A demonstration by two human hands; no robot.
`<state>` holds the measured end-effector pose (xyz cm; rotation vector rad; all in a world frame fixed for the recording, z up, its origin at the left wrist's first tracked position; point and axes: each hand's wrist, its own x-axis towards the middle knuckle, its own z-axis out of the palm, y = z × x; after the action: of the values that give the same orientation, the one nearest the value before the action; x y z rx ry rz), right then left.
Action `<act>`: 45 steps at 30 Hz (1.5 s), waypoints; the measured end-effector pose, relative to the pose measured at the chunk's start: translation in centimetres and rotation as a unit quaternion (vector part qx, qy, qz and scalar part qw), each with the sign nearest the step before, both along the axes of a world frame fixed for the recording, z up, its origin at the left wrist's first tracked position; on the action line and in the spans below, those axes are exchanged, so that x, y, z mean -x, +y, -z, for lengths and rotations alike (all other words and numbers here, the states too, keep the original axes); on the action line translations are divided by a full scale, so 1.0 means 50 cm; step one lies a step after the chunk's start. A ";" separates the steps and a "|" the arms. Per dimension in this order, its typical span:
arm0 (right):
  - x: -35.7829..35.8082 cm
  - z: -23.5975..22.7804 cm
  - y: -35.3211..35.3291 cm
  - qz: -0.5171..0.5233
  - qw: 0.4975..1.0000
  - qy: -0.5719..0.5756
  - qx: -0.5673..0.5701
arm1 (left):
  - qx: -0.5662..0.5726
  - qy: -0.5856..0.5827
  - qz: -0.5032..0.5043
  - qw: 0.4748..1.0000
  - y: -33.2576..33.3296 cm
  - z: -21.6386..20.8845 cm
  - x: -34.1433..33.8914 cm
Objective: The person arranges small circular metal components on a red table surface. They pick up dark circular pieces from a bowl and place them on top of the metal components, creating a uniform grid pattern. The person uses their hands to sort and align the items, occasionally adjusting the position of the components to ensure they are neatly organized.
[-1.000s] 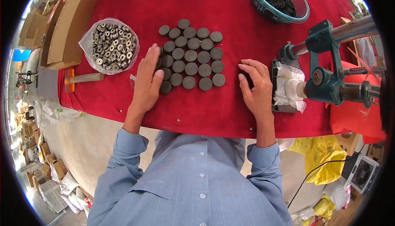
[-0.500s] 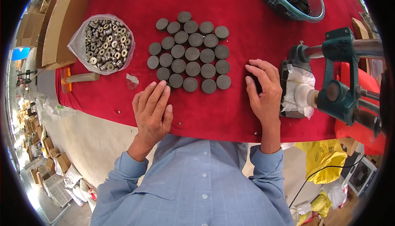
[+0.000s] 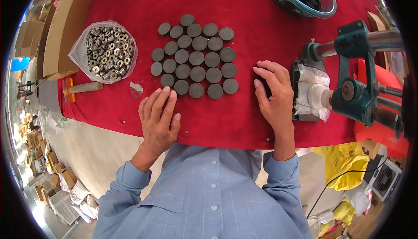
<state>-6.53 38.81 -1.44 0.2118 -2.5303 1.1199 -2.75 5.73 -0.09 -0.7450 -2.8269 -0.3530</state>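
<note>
Several dark grey round discs (image 3: pixel 196 58) lie flat in loose rows on the red cloth in front of me. My left hand (image 3: pixel 157 116) rests palm down at the near left corner of this group, fingers stretched out and its fingertips by the nearest discs. It holds nothing that I can see. To the right of the discs, my right hand (image 3: pixel 275 93) lies on the cloth with its fingers apart and slightly bent. A dark patch shows between its thumb and fingers; whether it is shadow or an object I cannot tell. Beside that hand stands a green hand press (image 3: pixel 355 65).
A plastic-lined container of metal bearings (image 3: pixel 111 54) stands left, near a cardboard box (image 3: pixel 65 34) and a wooden-handled hammer (image 3: pixel 87 87). At the far right sits a bowl (image 3: pixel 333 10) of black parts. White wrapping (image 3: pixel 307 89) covers the press base. A plastic scrap (image 3: pixel 136 86) lies nearby.
The whole view has shifted slightly, so the discs and the containers appear a little further left. Both hands keep nearly the same pose and place on the cloth.
</note>
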 end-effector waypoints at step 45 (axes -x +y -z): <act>-0.003 -0.004 0.002 0.000 1.000 -0.021 0.007 | 0.069 0.015 -0.019 0.997 0.102 -0.015 0.183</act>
<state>-6.38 38.91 -1.22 0.1861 -2.5585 1.1536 -11.91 10.80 0.68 -0.7163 -2.8556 -0.1393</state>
